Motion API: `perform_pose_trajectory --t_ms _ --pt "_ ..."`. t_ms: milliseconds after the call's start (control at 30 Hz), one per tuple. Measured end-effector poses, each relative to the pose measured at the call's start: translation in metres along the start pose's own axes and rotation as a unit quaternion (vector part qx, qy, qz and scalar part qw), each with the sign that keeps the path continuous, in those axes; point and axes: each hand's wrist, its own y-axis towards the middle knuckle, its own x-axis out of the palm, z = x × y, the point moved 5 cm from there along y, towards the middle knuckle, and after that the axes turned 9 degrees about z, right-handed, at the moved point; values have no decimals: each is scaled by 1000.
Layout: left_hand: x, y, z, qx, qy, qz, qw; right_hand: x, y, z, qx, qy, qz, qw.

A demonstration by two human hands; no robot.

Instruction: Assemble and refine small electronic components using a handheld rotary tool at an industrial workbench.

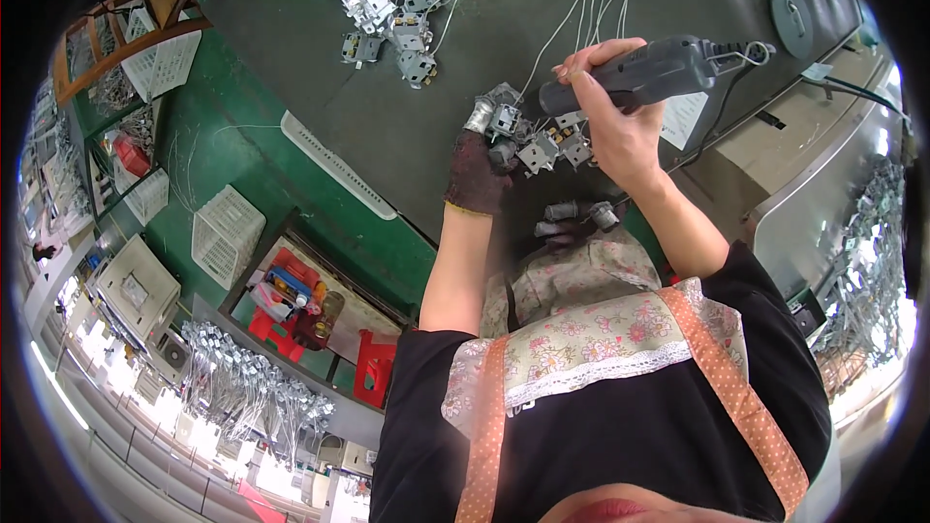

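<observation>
My right hand [625, 126] is wrapped round a dark grey electric screwdriver [668, 73], held nearly level with its wire hanging loop to the right. The tool's front end points left, close to a small metal housing [505, 120] with a white wire. My left hand [477, 169], in a dark work glove with silver tape round a finger, grips that housing over the table's near side. Between my hands several similar metal parts [554, 147] with brass-coloured pieces lie together. The screwdriver's tip and some left fingers are hidden.
More metal housings [387, 15] with white wires lie heaped on the dark table [320, 48] at the far left. Grey cylindrical parts [578, 216] rest near my apron. A white crate [228, 235] and red stool [375, 368] stand left; a round grey lid [791, 19] lies far right.
</observation>
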Motion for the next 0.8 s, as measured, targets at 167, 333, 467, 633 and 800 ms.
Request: perform_pose_trajectory --t_ms 167,333,467,633,800 --pt "-2 0 -2 -6 5 -6 1000 -2 2 1 -21 25 23 999" --pt "1 2 -4 0 -3 -5 1000 -4 3 4 -27 12 22 999" --pt "2 1 -1 -8 7 -11 1000 -5 11 3 -21 46 48 998" --pt "4 -2 -1 -61 -107 -77 989 -1 9 3 12 -53 26 998" --pt "-21 -6 -7 535 543 32 647 -4 12 -17 -46 -65 55 995"
